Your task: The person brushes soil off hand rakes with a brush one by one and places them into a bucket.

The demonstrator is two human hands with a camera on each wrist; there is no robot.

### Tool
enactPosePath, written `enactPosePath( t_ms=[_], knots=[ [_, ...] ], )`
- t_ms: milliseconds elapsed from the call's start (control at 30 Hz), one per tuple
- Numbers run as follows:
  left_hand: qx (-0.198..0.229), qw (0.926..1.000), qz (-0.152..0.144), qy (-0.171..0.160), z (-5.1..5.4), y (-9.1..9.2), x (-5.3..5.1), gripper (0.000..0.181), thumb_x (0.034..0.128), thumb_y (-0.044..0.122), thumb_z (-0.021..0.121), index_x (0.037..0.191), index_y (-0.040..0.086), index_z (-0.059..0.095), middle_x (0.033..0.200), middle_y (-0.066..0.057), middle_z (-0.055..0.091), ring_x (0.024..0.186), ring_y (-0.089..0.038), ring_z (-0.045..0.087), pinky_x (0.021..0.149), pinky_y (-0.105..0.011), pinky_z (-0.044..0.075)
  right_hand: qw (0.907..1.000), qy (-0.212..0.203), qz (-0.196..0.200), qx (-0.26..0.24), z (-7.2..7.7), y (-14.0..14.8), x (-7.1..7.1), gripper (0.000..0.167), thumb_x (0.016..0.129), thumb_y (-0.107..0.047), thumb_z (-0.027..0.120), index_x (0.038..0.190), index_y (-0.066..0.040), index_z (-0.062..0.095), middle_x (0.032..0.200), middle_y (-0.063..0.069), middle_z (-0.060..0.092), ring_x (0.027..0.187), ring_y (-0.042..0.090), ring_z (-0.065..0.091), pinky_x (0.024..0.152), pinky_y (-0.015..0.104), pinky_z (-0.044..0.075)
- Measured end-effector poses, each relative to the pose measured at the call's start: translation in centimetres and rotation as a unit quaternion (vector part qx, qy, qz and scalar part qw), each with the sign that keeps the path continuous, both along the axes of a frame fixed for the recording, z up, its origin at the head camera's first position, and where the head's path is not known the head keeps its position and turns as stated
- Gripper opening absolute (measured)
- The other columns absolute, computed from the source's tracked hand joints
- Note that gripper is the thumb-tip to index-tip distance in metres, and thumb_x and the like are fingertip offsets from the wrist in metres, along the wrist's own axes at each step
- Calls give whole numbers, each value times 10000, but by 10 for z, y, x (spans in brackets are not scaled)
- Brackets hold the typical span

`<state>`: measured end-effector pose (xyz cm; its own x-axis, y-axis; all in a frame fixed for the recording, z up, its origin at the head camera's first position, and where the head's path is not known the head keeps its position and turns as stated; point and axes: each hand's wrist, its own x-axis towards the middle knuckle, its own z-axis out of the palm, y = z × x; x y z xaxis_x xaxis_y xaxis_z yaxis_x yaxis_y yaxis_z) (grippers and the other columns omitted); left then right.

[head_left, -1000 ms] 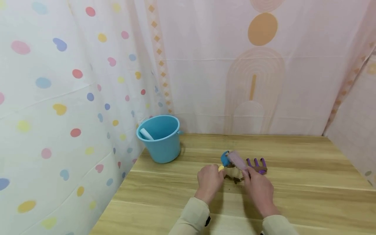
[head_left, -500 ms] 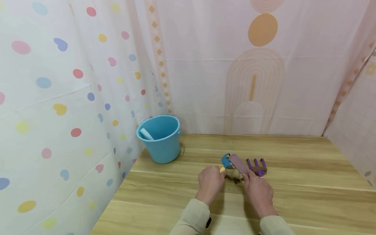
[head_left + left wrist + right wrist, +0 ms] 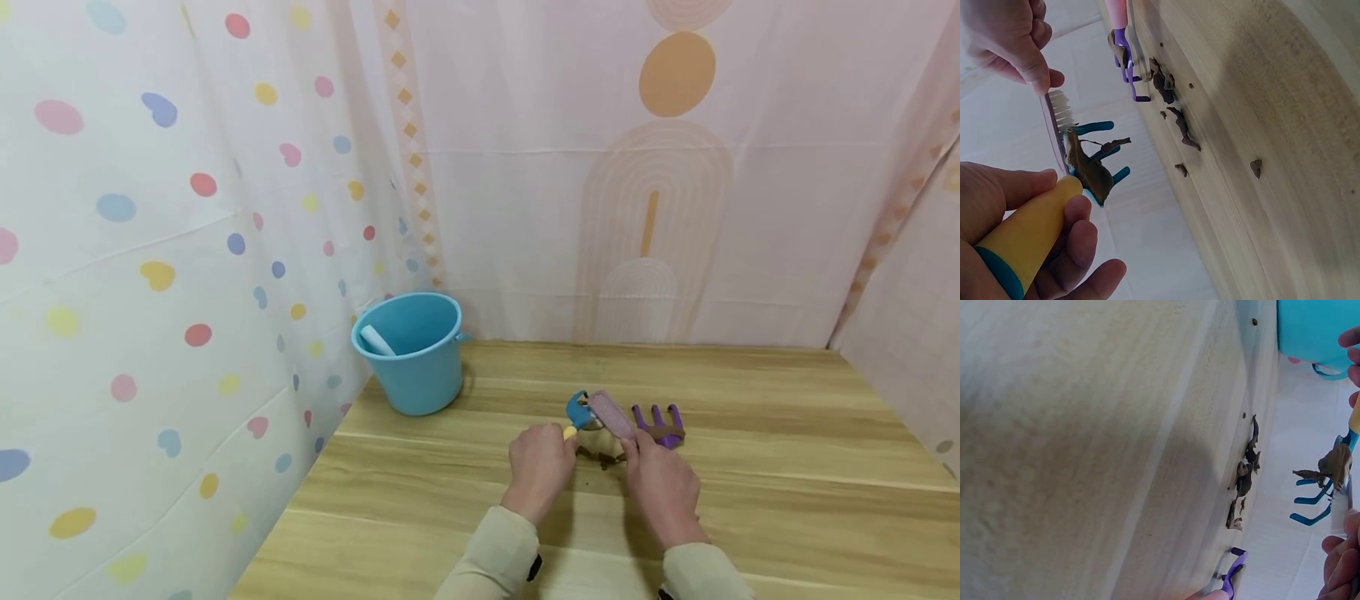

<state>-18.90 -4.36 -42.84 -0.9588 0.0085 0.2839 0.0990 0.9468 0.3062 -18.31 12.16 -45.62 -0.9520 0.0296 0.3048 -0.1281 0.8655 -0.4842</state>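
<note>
Blue bucket (image 3: 418, 385) | pale rod (image 3: 377, 341) inside, possibly a handle | dotted curtain (image 3: 172, 292), left | arch-print curtain (image 3: 525, 200), behind

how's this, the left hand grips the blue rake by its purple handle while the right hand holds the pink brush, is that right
Not purple: in the left wrist view, the left hand grips the blue rake by its yellow handle; the right hand holds the pink brush.

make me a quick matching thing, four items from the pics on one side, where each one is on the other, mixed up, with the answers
1. bucket
2. brush
3. blue rake
4. purple rake

A. held in the right hand
B. lying on the table
C. held in the left hand
D. standing near the dotted curtain

Pairs: 1-D, 2-A, 3-C, 4-B
</note>
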Motion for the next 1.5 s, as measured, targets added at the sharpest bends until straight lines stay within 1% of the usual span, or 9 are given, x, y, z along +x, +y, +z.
enactPosePath(
  t_ms=[200,300,400,533,667,733,900,1100,1500],
  knots=[
    [-25,10000,30,62,-1,-1,-1,441,949,310,662,579,138,498,508,18,428,429,-124,405,395,-283,326,9996,147,-70,-245,1,1,-1,322,1013,-264,570,1183,-6,660,763,186,667,634,395,636,474,482,452],
    [-75,9999,89,92,-2,-2,-3,437,947,309,657,577,140,495,514,16,426,435,-130,406,397,-288,322,9986,215,-255,-421,5,3,-1,330,1016,-275,549,1132,13,659,742,219,655,633,434,634,479,508,452],
    [-156,9997,149,95,-2,-4,-4,443,952,311,646,574,145,486,515,17,426,438,-132,406,400,-285,321,9977,235,-357,-529,10,6,-2,336,1024,-271,524,1103,31,646,746,226,658,629,420,636,492,505,455],
    [-234,9994,226,155,0,-5,-5,469,950,314,636,543,158,464,512,17,429,439,-132,410,400,-293,326,9992,67,126,-373,12,2,-1,304,1026,-258,536,1092,23,633,678,109,626,572,298,608,490,456,457],
    [-248,9993,238,128,3,-3,-5,475,937,326,647,528,168,464,520,20,445,443,-126,425,403,-302,341,9988,138,460,-80,5,-9,2,236,1005,-239,586,1019,-7,628,608,18,557,505,206,552,452,387,430],
    [-274,9994,215,81,4,-3,-4,478,934,334,656,529,166,467,522,20,448,446,-126,428,407,-304,345,9991,251,335,70,1,-11,2,220,998,-242,600,985,-24,620,585,27,542,487,217,540,437,385,420],
    [-247,9997,80,49,3,-2,-2,458,930,322,668,550,158,473,521,21,438,452,-134,422,410,-308,332,9996,233,38,171,-1,-6,-1,230,1009,-257,573,1033,-29,597,614,116,565,522,321,573,426,445,417],
    [-296,9995,14,97,3,1,-1,427,936,307,664,573,151,502,534,17,453,459,-134,436,408,-309,340,9999,138,4,101,-1,-3,-3,255,1017,-263,557,1027,-10,592,627,140,572,530,330,584,426,438,413],
    [-559,9983,168,52,3,5,-2,397,934,338,673,606,133,582,552,-1,505,473,-150,486,415,-317,376,10000,-6,-80,-37,2,-3,-4,281,1018,-259,546,1015,17,594,772,255,645,652,441,630,495,522,451]
  ],
)
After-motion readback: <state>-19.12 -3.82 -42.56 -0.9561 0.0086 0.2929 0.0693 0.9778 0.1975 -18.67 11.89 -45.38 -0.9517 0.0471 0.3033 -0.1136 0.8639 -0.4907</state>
